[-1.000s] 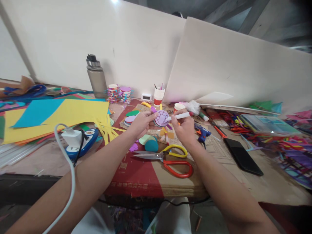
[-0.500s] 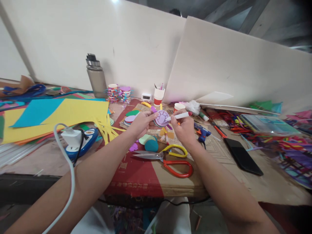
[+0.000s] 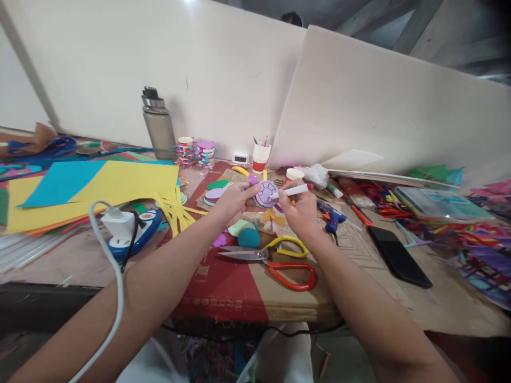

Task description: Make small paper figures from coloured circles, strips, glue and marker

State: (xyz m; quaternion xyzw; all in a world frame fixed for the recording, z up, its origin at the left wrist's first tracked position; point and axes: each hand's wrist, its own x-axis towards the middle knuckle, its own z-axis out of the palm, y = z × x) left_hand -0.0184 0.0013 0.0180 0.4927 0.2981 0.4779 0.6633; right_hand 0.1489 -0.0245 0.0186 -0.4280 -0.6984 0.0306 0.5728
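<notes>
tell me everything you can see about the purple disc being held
The purple disc is a small round piece, likely paper or foam, pale purple with a darker rim and dark lines drawn on its face in cell-like shapes. The left hand pinches its left edge and holds it tilted up above the table. The tip of a white marker with a red end, held in the right hand, touches its right side. Small coloured strips stick out around its edge.
</notes>
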